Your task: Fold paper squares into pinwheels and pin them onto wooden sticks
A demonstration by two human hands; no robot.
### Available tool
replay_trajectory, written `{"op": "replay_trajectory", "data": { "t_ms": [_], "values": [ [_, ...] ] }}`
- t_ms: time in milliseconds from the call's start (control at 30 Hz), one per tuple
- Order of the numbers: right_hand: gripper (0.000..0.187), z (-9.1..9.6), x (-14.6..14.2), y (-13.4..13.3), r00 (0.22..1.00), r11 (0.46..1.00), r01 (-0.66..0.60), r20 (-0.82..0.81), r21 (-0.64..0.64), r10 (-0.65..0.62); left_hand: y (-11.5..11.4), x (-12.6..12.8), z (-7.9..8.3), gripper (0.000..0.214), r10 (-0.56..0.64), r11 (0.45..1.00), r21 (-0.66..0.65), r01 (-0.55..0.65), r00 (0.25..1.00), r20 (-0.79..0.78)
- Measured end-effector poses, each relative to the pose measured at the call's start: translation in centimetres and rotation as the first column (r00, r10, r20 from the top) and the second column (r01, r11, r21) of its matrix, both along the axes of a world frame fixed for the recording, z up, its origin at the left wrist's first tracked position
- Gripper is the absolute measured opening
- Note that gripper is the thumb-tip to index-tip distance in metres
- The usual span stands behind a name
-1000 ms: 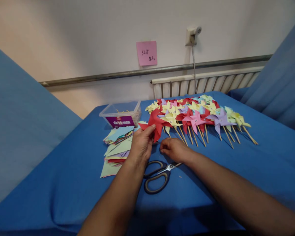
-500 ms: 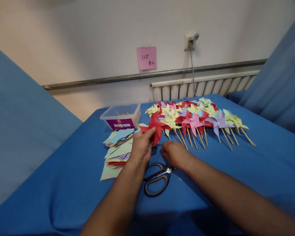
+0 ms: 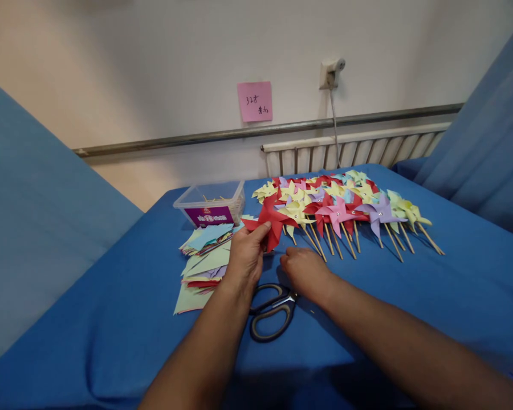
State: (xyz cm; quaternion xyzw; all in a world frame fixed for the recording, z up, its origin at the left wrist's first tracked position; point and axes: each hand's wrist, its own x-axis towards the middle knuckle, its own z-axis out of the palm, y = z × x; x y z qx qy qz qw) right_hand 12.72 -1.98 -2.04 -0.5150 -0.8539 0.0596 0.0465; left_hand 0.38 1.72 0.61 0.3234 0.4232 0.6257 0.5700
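My left hand (image 3: 248,250) pinches a red paper pinwheel (image 3: 272,220), its thumb lying near the middle of the folded blades. To the right, my right hand (image 3: 305,270) rests low over the blue cloth with its fingers curled; whatever they may hold is hidden. Dark-handled scissors (image 3: 273,312) lie between my forearms, their blades partly covered by my right hand. Beyond both hands, several finished pinwheels on wooden sticks lie in rows, a pink pinwheel (image 3: 338,214) and a purple pinwheel (image 3: 381,213) among them.
A clear plastic box (image 3: 214,205) with a purple label holds thin sticks at the back left. Stacked coloured paper (image 3: 203,267) lies in front of it. Blue curtains hang at both sides. A wall rail (image 3: 205,136) and a radiator (image 3: 359,149) stand behind the table.
My right hand has shifted very slightly, its fingers still curled. My left hand and the red pinwheel stay in nearly the same place.
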Motion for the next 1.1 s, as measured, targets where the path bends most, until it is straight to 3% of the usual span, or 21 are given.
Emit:
{"op": "replay_trajectory", "data": {
  "t_ms": [500,867,1100],
  "values": [
    [0.029,-0.3,-1.0,-0.8,0.999,0.999,-0.011,0.050,0.041,0.009,-0.1,0.1,0.2,0.025,0.004,1.000,-0.001,-0.005,1.000,-0.006],
    [0.032,0.2,-0.7,-0.4,0.994,0.994,0.108,0.002,-0.010,-0.108,-0.1,0.1,0.1,0.027,-0.015,1.000,-0.007,0.015,1.000,0.014],
    [0.028,-0.6,-0.2,0.2,0.996,0.997,0.068,-0.053,-0.019,-0.069,-0.3,0.1,0.3,0.025,-0.006,1.000,-0.004,0.006,1.000,-0.003]
  ]
}}
